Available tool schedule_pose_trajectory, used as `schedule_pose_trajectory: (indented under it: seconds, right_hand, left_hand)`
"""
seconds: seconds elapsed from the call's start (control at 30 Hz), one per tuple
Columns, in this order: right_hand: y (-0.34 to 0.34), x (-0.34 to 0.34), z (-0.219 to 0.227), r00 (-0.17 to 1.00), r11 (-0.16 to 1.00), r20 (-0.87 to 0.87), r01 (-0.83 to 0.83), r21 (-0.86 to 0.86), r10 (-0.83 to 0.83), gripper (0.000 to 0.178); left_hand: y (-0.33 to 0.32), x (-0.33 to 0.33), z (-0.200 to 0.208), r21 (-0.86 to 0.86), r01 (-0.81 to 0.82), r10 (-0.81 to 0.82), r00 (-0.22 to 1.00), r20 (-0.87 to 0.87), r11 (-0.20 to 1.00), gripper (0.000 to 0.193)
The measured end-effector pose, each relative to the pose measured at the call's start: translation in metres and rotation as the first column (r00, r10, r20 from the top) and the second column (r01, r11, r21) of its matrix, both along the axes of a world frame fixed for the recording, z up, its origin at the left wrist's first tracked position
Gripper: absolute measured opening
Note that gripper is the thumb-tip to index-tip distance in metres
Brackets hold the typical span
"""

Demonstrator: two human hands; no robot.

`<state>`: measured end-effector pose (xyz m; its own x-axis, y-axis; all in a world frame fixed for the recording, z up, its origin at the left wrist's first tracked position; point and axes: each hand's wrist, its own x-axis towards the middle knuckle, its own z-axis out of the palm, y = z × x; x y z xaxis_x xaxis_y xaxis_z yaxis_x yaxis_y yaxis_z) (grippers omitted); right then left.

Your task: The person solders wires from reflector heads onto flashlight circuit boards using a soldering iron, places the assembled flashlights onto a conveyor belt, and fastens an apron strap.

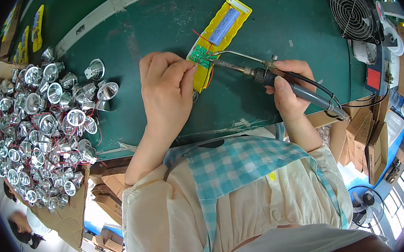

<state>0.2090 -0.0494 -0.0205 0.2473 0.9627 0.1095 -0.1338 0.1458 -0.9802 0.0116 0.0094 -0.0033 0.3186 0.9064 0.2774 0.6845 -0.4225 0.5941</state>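
Observation:
A yellow plastic housing (234, 15) lies slantwise on the green bench, with a blue cylindrical battery (224, 27) in its upper part. Below the battery sits a small green circuit board (200, 55) with thin red wires around it. My left hand (167, 83) is at the board's left edge, thumb and forefinger pinched together; what is between them is hidden. In my right hand (291, 87) is a soldering iron (300, 91), gripped by its dark handle. Its tip and the thin metal solder-feed tube (241, 54) meet over the board.
At the left, a cardboard box (78, 218) is heaped with silver reflector cups (34, 126) trailing red wires; a few loose cups (107, 91) lie on the bench (155, 29). A black fan (353, 14) stands at the far right. The iron's black cable (368, 104) runs rightward.

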Motion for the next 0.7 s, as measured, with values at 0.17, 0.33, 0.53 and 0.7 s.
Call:
schedule_pose_trajectory:
  seconds: [0.17,0.33,0.53,0.7]
  right_hand:
    - [0.0028,-0.0029,-0.0036,0.996,1.0,0.089,-0.022,0.013,0.021,0.023]
    - [0.004,-0.004,-0.0022,0.999,0.999,0.041,-0.033,-0.028,0.034,0.021]
    - [0.0045,-0.0024,-0.004,0.992,1.0,0.125,-0.03,-0.008,0.031,0.022]
    - [0.0018,-0.0019,-0.0036,0.999,1.0,-0.027,0.023,-0.016,-0.023,0.021]
  left_hand:
    - [-0.0004,0.0015,-0.0023,-0.001,0.019,-0.019,1.0,0.004,1.0,0.007]
    - [0.0002,0.001,-0.0022,-0.017,0.014,-0.014,1.0,0.004,1.0,0.007]
    - [0.0015,0.0019,-0.0026,0.009,0.016,-0.016,1.0,0.01,1.0,0.008]
    - [0.0005,0.0021,-0.0032,0.014,0.02,-0.02,1.0,0.012,1.0,0.008]
